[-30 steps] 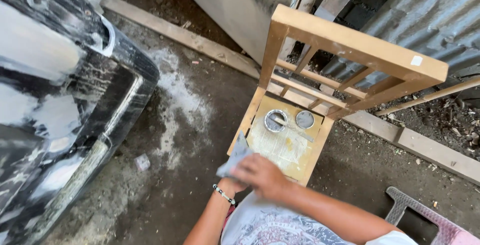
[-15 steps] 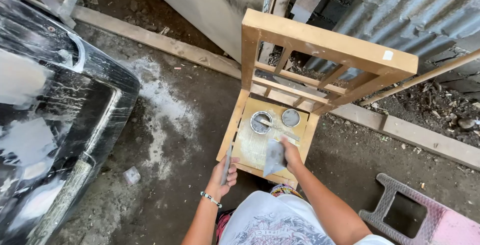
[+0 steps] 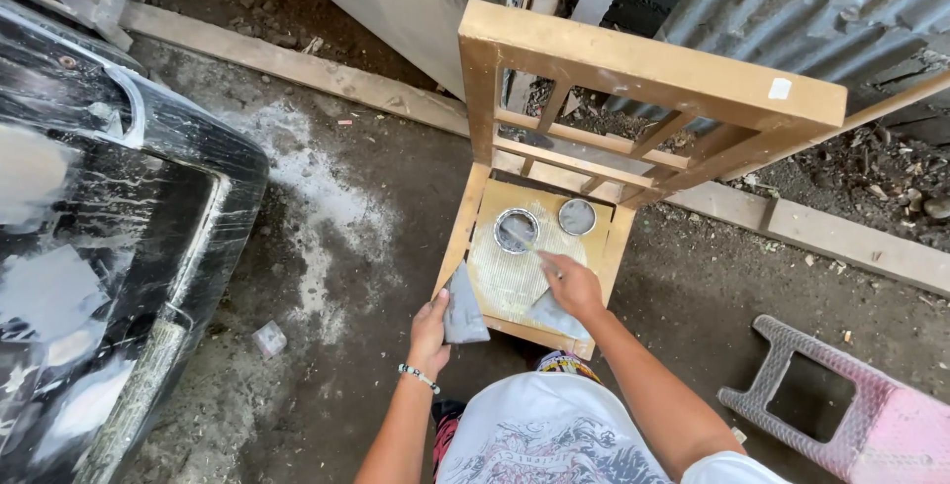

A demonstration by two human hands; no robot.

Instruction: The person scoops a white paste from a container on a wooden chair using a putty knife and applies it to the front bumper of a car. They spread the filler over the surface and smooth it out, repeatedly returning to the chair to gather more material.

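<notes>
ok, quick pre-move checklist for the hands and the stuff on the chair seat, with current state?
1. Left hand grips the grey flat scraper at the seat's front left edge: ok.
2. Right hand holds a thin stick-like tool reaching into the open can: ok.
3. Open can upright on the wooden chair seat: ok.
4. Lid off, lying beside the can near the backrest: ok.
5. How much is left in the can: cannot tell.
6. Grey sheet under the right wrist, whether it is held down: cannot tell.
</notes>
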